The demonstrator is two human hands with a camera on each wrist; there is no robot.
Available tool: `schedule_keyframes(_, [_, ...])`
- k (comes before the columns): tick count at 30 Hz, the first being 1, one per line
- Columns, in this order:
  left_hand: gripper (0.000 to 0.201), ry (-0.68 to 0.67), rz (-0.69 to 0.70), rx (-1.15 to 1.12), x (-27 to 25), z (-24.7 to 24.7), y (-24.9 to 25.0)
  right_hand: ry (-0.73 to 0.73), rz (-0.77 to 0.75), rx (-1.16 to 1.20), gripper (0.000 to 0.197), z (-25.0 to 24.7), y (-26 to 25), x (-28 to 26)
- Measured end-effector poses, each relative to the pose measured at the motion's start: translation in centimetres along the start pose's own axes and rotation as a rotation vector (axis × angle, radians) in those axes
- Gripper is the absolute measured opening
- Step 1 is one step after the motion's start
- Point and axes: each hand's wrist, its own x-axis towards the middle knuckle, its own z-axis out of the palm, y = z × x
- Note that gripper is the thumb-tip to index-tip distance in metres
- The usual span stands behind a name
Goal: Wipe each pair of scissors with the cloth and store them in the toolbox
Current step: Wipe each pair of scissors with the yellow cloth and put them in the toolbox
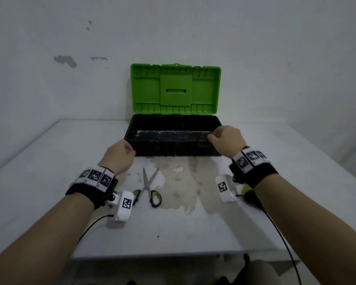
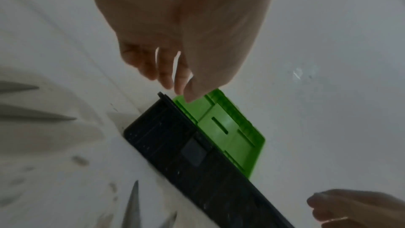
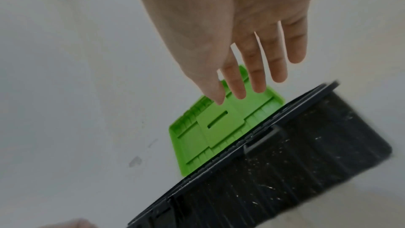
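Note:
A toolbox (image 1: 173,149) with a black base stands at the back of the table, its green lid (image 1: 175,90) propped open towards the wall. One pair of scissors (image 1: 150,188) with black-and-green handles lies on the table in front of it, blades parted. My left hand (image 1: 130,150) hovers at the box's front-left corner, fingers relaxed (image 2: 175,84), holding nothing. At the front-right corner my right hand (image 1: 214,136) is over the rim, fingers straight (image 3: 241,91) and empty. No cloth shows plainly.
A yellow and black item (image 1: 246,190) lies mostly hidden behind my right wrist camera; I cannot tell what it is. The white table (image 1: 49,161) has a worn, stained patch (image 1: 185,182) in front of the box. A wall stands close behind the lid.

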Motion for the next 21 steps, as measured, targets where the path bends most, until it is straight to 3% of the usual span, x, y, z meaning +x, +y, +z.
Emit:
schedule_keyframes(3, [0.024, -0.241, 0.009, 0.221, -4.6, 1.2, 0.7, -0.046, 0.074, -0.004, 0.025, -1.2, 3.4, -4.7])
schedule_keyframes(6, [0.026, -0.351, 0.030, 0.464, -7.2, 2.1, 1.4, -0.081, 0.142, -0.063, 0.033, -1.3, 6.3, -8.2])
schedule_keyframes(11, [0.020, -0.335, 0.015, 0.614, -9.5, 2.4, 1.9, -0.205, 0.296, -0.296, 0.063, -1.6, 9.6, -11.4])
schedule_keyframes(16, [0.016, -0.285, -0.018, 0.461, -10.1, 2.4, 2.6, -0.251, 0.351, -0.265, 0.077, -1.5, 11.2, -11.5])
schedule_keyframes(19, [0.015, -0.263, -0.028, 0.231, -10.1, 2.5, 2.9, -0.286, 0.294, -0.211, 0.051, -1.9, 11.2, -11.3])
schedule_keyframes(21, [0.011, -0.268, -0.040, -0.071, -10.1, 3.1, 3.5, -0.272, 0.254, -0.147, 0.039, -2.3, 11.1, -11.2])
